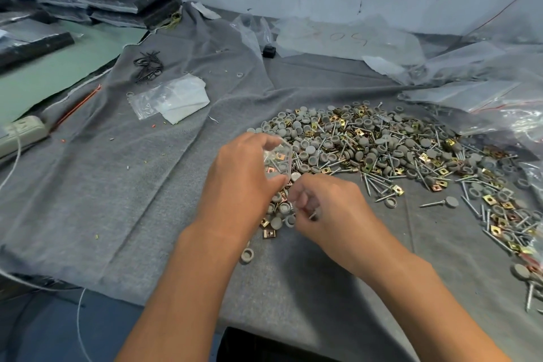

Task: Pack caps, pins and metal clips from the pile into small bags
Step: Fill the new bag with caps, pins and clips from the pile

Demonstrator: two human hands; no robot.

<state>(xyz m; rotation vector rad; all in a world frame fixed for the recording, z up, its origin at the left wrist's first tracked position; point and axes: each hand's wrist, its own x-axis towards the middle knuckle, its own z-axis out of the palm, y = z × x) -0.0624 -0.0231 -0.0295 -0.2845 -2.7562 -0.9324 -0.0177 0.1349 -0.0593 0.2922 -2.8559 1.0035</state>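
Holding a small bag (pixel 277 160), left hand (pixel 241 176) beside right hand (pixel 326 203).

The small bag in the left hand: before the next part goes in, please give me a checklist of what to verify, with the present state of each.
1. The left hand holds the small bag firmly: ok, its fingers pinch it above the cloth.
2. The bag mouth is open toward the right hand: cannot tell, the clear plastic is blurred.
3. Parts already inside: ok, at least one metal clip shows through the plastic.
4. The right hand has a part ready: ok, a pin sticks out between its curled fingers.
5. More parts within reach: ok, the pile lies just beyond both hands.
6. Count inside the bag complete: cannot tell.
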